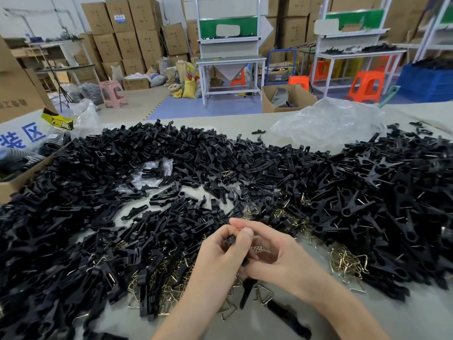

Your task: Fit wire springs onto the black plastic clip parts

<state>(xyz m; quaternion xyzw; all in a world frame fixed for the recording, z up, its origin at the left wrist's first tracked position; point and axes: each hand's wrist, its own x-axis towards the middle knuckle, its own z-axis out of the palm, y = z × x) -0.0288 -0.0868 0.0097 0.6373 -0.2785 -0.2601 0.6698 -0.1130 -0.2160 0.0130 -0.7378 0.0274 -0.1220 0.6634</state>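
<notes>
While both are bunched together over the table (pixel 404 315), the left grip (pixel 218 253) and right grip (pixel 279 256) pinch one black clip part (pixel 231 240) between fingertips and thumbs. Loose wire springs (pixel 348 263) lie just right of and under the grips, with the clip pile (pixel 269 163) heaped beyond. Far left, a cardboard box (pixel 22 179) holds ribbed black stuff. The white sign (pixel 24 137) behind it reads 装区 in blue. Way beyond on the right, a blue crate (pixel 426 82) holds more black parts.
</notes>
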